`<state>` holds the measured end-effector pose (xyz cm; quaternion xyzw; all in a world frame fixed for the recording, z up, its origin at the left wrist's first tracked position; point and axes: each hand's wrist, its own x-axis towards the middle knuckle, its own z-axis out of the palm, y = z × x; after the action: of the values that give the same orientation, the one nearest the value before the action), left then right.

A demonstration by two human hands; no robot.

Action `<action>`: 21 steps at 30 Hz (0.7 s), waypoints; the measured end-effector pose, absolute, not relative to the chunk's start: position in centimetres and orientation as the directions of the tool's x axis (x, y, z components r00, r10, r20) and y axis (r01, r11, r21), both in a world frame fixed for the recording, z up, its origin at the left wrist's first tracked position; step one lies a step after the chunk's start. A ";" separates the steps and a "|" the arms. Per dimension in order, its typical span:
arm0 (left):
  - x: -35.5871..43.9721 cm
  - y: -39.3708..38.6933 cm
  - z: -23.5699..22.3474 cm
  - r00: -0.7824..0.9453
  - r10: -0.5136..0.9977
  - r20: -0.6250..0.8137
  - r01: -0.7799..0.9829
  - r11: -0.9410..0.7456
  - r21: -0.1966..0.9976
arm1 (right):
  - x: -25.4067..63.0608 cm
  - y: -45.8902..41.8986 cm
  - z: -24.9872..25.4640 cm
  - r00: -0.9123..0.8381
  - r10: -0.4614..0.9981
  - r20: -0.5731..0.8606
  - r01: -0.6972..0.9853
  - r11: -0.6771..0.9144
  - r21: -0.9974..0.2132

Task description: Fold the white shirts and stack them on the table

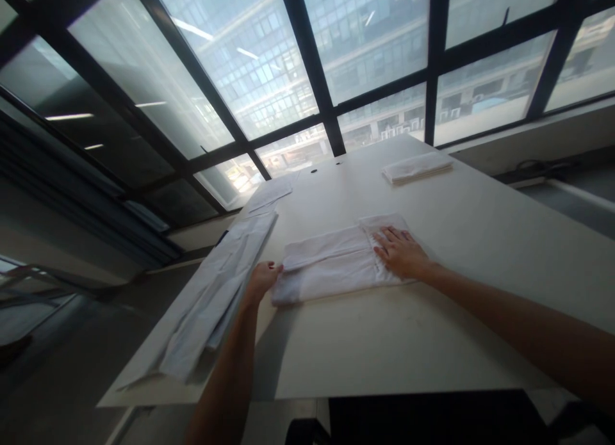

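White cloth [331, 266] lies beneath the flattened right hand [400, 251].

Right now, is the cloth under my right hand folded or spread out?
Folded. The cloth lies in a long strip, one layer's edge showing along it.

A broad, pale table [346, 352] with a smooth top carries several white pieces. A folded white cloth [331, 272] lies flat near the middle, its layers overlapping. Toward the far right edge rests a smaller folded bundle [417, 168]. Along the left edge stretches a long, uneven pile [218, 282] of overlapping white layers, and beyond it, by the far left corner, lies a flat white piece [273, 191].
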<state>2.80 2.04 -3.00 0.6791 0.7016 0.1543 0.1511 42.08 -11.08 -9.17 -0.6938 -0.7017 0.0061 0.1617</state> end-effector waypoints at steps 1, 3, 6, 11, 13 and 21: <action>2.7 1.8 -2.8 -0.028 0.998 -0.047 0.878 0.047 0.476 | 42.2 -11.1 -9.2 0.017 0.975 0.220 0.972 0.036 -0.232; 2.6 1.4 -2.4 -0.003 0.993 -0.117 0.828 0.068 0.557 | 42.3 -11.2 -9.1 0.021 0.975 0.219 0.972 0.032 -0.234; 3.0 0.8 -2.0 0.020 0.980 -0.199 0.761 0.114 0.639 | 42.3 -11.2 -9.1 0.029 0.977 0.213 0.971 0.023 -0.237; 4.0 0.7 -2.2 0.042 0.985 -0.169 0.747 0.082 0.659 | 42.2 -11.1 -9.1 0.030 0.978 0.206 0.974 0.018 -0.227; 4.3 0.8 -2.4 0.052 0.993 -0.108 0.751 0.033 0.659 | 42.2 -11.1 -9.0 0.031 0.977 0.211 0.974 0.017 -0.224; 4.4 0.8 -2.3 0.082 0.988 -0.132 0.672 0.043 0.739 | 42.1 -11.4 -8.7 0.027 0.968 0.250 0.975 0.029 -0.220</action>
<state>4.41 0.80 -2.28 0.6519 0.6368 0.2316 0.3405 42.13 -11.39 -8.65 -0.6966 -0.6973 -0.0107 0.1685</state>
